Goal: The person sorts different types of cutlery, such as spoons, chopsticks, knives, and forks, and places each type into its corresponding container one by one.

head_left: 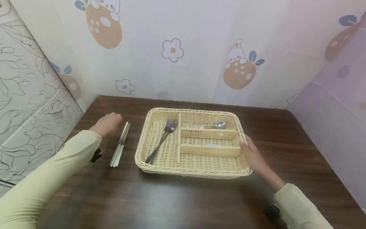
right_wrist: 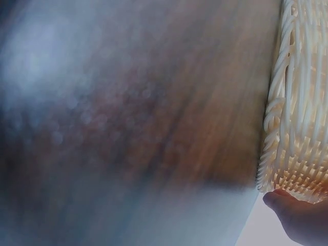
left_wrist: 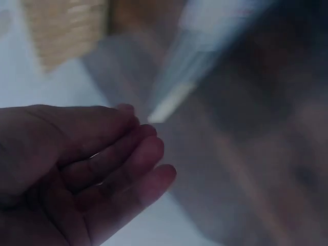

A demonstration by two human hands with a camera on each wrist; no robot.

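In the head view a cream woven basket (head_left: 188,171) holds two forks (head_left: 163,140) in its left compartment and a spoon (head_left: 219,125) at the back right. My right hand (head_left: 253,156) grips the basket's right rim, thumb over the edge; the right wrist view shows the thumb (right_wrist: 287,202) at the basket's rim (right_wrist: 279,118). Left of the basket lie chopsticks (head_left: 120,146), side by side. My left hand (head_left: 108,124) is just left of their far end, holding nothing; in the left wrist view its fingers (left_wrist: 148,159) are loosely bent, near the blurred chopsticks (left_wrist: 177,97).
Something pale lies in the basket's middle right compartment, too small to tell. The dark wooden table (head_left: 171,197) meets a patterned curtain (head_left: 200,63) at the back, with patterned sheets on both sides.
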